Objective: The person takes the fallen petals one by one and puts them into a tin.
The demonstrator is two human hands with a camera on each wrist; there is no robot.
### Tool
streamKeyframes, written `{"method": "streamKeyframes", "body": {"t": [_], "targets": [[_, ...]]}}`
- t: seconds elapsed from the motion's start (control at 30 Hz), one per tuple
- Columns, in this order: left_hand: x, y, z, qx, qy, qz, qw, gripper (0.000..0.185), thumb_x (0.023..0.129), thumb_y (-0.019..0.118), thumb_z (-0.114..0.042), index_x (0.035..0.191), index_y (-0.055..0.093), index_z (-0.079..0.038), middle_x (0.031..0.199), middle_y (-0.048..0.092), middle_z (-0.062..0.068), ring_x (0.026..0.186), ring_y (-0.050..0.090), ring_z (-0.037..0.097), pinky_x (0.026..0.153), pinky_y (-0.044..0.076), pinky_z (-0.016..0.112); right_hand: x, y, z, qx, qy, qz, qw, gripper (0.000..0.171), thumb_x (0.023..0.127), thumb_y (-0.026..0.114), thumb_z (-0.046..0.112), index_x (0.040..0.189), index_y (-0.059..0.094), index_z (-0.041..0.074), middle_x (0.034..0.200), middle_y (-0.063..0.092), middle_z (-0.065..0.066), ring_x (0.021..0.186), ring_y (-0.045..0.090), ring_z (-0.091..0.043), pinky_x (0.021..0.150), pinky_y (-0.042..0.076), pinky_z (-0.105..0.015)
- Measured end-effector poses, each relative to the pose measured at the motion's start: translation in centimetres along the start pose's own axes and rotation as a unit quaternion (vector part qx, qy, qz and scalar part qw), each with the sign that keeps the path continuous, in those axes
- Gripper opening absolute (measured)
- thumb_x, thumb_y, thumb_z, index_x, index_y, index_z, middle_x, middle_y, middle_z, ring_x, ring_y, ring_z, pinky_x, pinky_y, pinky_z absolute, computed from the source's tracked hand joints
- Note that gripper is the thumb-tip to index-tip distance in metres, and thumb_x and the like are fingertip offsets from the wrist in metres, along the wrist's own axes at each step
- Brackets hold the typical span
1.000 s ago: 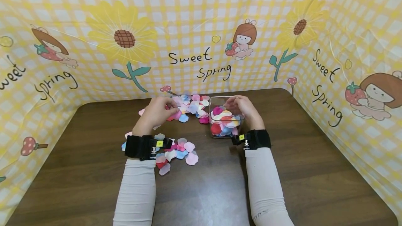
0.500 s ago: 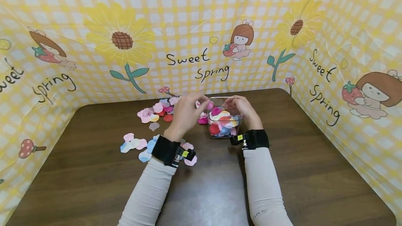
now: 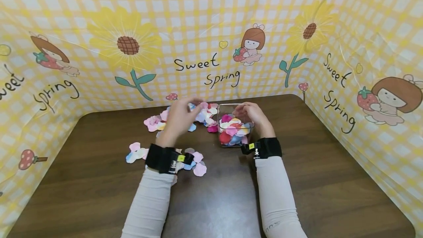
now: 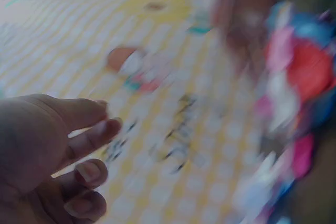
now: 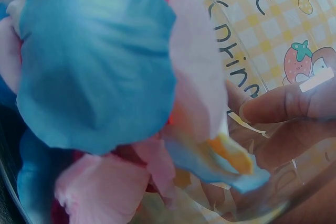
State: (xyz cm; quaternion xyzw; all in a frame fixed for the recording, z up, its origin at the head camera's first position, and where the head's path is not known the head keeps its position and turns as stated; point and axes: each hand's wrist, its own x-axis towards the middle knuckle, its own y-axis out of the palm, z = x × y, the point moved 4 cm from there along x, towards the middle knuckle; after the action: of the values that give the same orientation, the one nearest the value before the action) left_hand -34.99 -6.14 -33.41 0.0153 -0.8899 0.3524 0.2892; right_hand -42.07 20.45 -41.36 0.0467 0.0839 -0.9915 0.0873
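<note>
A clear square container [image 3: 235, 128] with colourful fabric petals [image 3: 228, 138] inside stands right of centre. At its right side is my right hand [image 3: 261, 120], its fingers curved around the wall; in the right wrist view the fingers [image 5: 283, 103] show through the clear plastic. My left hand [image 3: 181, 118] is over the far petal pile [image 3: 207, 115], left of the container. The left wrist view shows its thumb and fingers [image 4: 86, 140] loosely bent and apart, with nothing between them.
Nearer the front lie more scattered petals [image 3: 198, 168], partly hidden by the left wrist strap, with a small group [image 3: 133, 153] left of it. A yellow checked cloth [image 3: 198, 28] with printed flowers surrounds the brown table [image 3: 211, 208] at back and sides.
My left hand went right to the container's rim with a pink petal, then came back left with nothing between its fingers. The right hand and container have stayed in place.
</note>
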Motion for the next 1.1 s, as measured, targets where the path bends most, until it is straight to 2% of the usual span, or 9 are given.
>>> {"method": "streamKeyframes", "body": {"t": [0.1, 0.2, 0.33, 0.4, 0.53, 0.63, 0.73, 0.9, 1.1], "targets": [[-0.2, -2.7, 1.9, 0.028, -0.038, -0.019, 0.9987, 0.021, 0.101, 0.067, -0.028, 0.115, 0.076, -0.014, 0.109, 0.075, 0.003, 0.058, 0.054, 0.021, 0.047, 0.037, 0.034, -0.1, -0.2, 0.1, -0.002, 0.001, -0.004, 1.0, 0.039, 0.104, 0.033, 0.009, 0.129, 0.058, -0.006, 0.13, 0.064, -0.026, 0.123, 0.061, -0.039, 0.106, 0.045, -0.052], [-0.7, -4.4, 4.0, 0.056, -0.085, -0.017, 0.9947, 0.023, 0.1, 0.067, -0.028, 0.116, 0.075, -0.013, 0.114, 0.074, 0.007, 0.076, 0.064, 0.027, 0.058, 0.046, 0.041, -0.1, -0.4, 0.1, -0.002, 0.003, -0.007, 1.0, 0.039, 0.104, 0.032, 0.009, 0.129, 0.058, -0.006, 0.13, 0.064, -0.025, 0.122, 0.062, -0.038, 0.105, 0.045, -0.052], [-1.7, -5.2, 6.8, 0.091, -0.157, 0.06, 0.9815, 0.027, 0.1, 0.066, -0.026, 0.118, 0.073, -0.008, 0.116, 0.071, 0.014, 0.104, 0.063, 0.034, 0.084, 0.047, 0.053, 0.0, -0.5, -0.1, -0.002, 0.004, -0.005, 1.0, 0.039, 0.104, 0.032, 0.009, 0.129, 0.058, -0.005, 0.13, 0.064, -0.025, 0.123, 0.062, -0.038, 0.106, 0.045, -0.052], [-2.3, -5.3, 8.0, 0.11, -0.194, 0.118, 0.9675, 0.03, 0.099, 0.066, -0.025, 0.121, 0.071, -0.005, 0.118, 0.069, 0.017, 0.109, 0.061, 0.037, 0.09, 0.044, 0.058, 0.1, -0.5, -0.1, -0.004, 0.003, -0.005, 1.0, 0.039, 0.104, 0.032, 0.009, 0.129, 0.058, -0.005, 0.13, 0.065, -0.025, 0.122, 0.062, -0.038, 0.106, 0.044, -0.052], [-3.5, -5.3, 10.1, 0.144, -0.269, 0.213, 0.928, 0.043, 0.095, 0.071, -0.028, 0.127, 0.065, 0.0, 0.124, 0.065, 0.022, 0.111, 0.058, 0.042, 0.09, 0.043, 0.06, 0.1, -0.5, -0.1, -0.004, 0.0, -0.005, 1.0, 0.038, 0.103, 0.034, 0.01, 0.127, 0.06, -0.004, 0.128, 0.066, -0.024, 0.121, 0.062, -0.037, 0.106, 0.045, -0.051], [-4.2, -5.4, 11.4, 0.156, -0.324, 0.241, 0.9016, 0.049, 0.091, 0.075, -0.03, 0.124, 0.062, 0.004, 0.122, 0.062, 0.026, 0.108, 0.057, 0.044, 0.088, 0.044, 0.06, 0.0, -0.5, 0.0, -0.004, -0.004, -0.004, 1.0, 0.038, 0.103, 0.034, 0.01, 0.126, 0.061, -0.003, 0.128, 0.066, -0.024, 0.121, 0.063, -0.036, 0.105, 0.045, -0.051], [-4.7, -5.3, 12.5, 0.161, -0.359, 0.24, 0.8874, 0.057, 0.09, 0.074, -0.034, 0.126, 0.058, 0.007, 0.123, 0.059, 0.03, 0.109, 0.055, 0.047, 0.09, 0.044, 0.061, -0.1, -0.4, 0.1, -0.005, -0.006, -0.005, 1.0, 0.038, 0.103, 0.034, 0.011, 0.126, 0.06, -0.003, 0.128, 0.066, -0.024, 0.121, 0.063, -0.036, 0.105, 0.046, -0.052], [-5.1, -4.4, 14.0, 0.151, -0.377, 0.237, 0.8827, 0.052, 0.09, 0.073, -0.034, 0.122, 0.061, 0.005, 0.126, 0.058, 0.031, 0.11, 0.055, 0.046, 0.092, 0.043, 0.061, 0.0, -0.3, 0.1, -0.005, -0.006, -0.003, 1.0, 0.038, 0.103, 0.034, 0.011, 0.126, 0.06, -0.003, 0.128, 0.065, -0.024, 0.121, 0.062, -0.038, 0.105, 0.045, -0.053], [-5.0, -3.2, 14.2, 0.119, -0.331, 0.266, 0.8976, 0.018, 0.09, 0.07, -0.024, 0.091, 0.073, -0.005, 0.089, 0.062, 0.011, 0.082, 0.056, 0.028, 0.068, 0.045, 0.042, 0.0, 0.0, -0.2, -0.003, 0.005, -0.003, 1.0, 0.038, 0.103, 0.034, 0.011, 0.127, 0.06, -0.003, 0.128, 0.066, -0.023, 0.121, 0.062, -0.037, 0.105, 0.045, -0.053]]}}
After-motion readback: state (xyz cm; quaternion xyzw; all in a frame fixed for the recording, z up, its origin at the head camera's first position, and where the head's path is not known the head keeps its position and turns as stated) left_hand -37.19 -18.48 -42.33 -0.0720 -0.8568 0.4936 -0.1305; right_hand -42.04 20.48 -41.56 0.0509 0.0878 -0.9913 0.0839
